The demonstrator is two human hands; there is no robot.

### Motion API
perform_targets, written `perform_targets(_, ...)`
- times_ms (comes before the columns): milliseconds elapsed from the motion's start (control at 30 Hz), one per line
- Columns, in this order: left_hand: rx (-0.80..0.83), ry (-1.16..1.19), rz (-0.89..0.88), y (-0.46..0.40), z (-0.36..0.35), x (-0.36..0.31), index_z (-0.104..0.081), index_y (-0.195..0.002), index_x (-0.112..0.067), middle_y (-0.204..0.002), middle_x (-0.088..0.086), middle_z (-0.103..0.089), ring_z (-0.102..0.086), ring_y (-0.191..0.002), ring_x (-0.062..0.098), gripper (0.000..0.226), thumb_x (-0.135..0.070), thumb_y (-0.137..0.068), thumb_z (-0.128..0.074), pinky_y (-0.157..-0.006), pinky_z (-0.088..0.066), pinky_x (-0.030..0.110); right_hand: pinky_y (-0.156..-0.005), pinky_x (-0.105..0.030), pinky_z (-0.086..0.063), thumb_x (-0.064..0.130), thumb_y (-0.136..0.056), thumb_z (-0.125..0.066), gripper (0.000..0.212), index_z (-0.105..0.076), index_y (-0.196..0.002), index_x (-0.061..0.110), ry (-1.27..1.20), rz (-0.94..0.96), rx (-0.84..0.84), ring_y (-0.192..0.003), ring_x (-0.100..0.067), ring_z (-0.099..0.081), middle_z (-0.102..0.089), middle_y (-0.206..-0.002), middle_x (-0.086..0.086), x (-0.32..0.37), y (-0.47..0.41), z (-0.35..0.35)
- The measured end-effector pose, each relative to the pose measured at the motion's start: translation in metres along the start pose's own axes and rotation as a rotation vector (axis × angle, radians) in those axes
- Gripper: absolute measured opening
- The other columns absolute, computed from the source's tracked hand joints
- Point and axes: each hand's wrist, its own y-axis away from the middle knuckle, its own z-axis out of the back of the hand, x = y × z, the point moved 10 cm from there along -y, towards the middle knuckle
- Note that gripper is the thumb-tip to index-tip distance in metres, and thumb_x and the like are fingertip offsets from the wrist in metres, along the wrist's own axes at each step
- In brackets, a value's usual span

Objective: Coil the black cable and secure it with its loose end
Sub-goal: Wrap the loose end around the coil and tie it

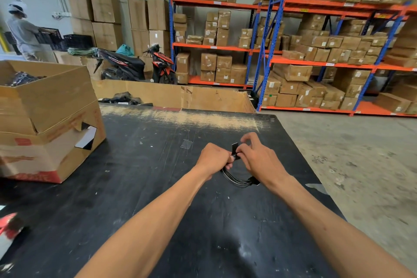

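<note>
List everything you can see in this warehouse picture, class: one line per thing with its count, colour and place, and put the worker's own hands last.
Table: one, black, scuffed, foreground.
Cable: one, black, coiled, held over the table.
Open carton: one, brown, torn, on table at left.
Long carton: one, brown, behind table.
Racks: orange and blue, back right, stacked with brown boxes.
Motor scooter: one, black and red, back centre.
Other person: one, grey shirt, far left, holding a black crate.
Left hand: gripping the coil.
Right hand: pinching the cable's end.
</note>
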Motion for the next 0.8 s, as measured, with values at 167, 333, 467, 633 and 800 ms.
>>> perform_targets(167,0.078,-0.236,-0.111,0.001,-0.003,-0.005,-0.077,-0.093,-0.009,-0.07,0.008,-0.073,-0.057,-0.051,0.007,0.017,-0.006,-0.084,-0.063,-0.056,-0.049,0.017,-0.078,-0.044,-0.055,0.023,-0.098,-0.056,0.007,-0.062,-0.098,0.018,-0.019,-0.023,0.222,-0.104,-0.033,-0.068,-0.052,-0.144,-0.004,-0.002,-0.011,-0.012)
perform_targets(333,0.078,-0.291,-0.194,0.002,-0.006,-0.009,-0.079,-0.101,-0.012,-0.061,-0.001,-0.065,-0.053,-0.048,0.001,0.018,-0.01,-0.087,-0.068,-0.053,-0.045,0.011,-0.071,-0.039,-0.047,0.017,-0.089,-0.061,0.016,-0.054,-0.101,0.024,-0.154,-0.14,0.202,-0.093,-0.034,-0.066,-0.07,-0.101,-0.004,-0.014,-0.014,-0.017)
perform_targets(467,0.119,0.087,-0.096,0.005,-0.006,0.006,-0.064,-0.123,-0.005,-0.093,0.009,-0.071,-0.062,-0.066,0.014,0.038,-0.006,-0.087,-0.073,-0.066,-0.053,0.024,-0.086,-0.042,-0.054,0.016,-0.093,-0.06,0.037,-0.063,-0.13,0.017,-0.241,-0.286,0.179,-0.102,-0.037,-0.067,-0.075,-0.108,-0.013,-0.036,-0.011,-0.02)
perform_targets(633,0.159,0.303,-0.077,0.006,0.002,0.019,-0.068,-0.113,0.006,-0.088,0.017,-0.07,-0.067,-0.076,0.022,0.024,0.002,-0.09,-0.066,-0.08,-0.06,0.032,-0.072,-0.023,-0.055,0.011,-0.083,-0.068,0.019,-0.079,-0.083,0.027,-0.511,-0.505,0.134,-0.068,-0.009,-0.072,-0.074,-0.061,0.006,-0.067,0.006,-0.02)
perform_targets(800,0.268,-0.061,-0.107,0.004,-0.003,0.013,-0.078,-0.099,-0.002,-0.072,0.007,-0.072,-0.059,-0.058,0.011,0.015,0.002,-0.088,-0.068,-0.069,-0.053,0.02,-0.052,-0.005,-0.045,0.006,-0.069,-0.064,0.025,-0.079,-0.073,0.027,-0.612,-0.57,0.215,-0.048,0.001,-0.066,-0.071,-0.049,0.004,-0.077,0.026,-0.032)
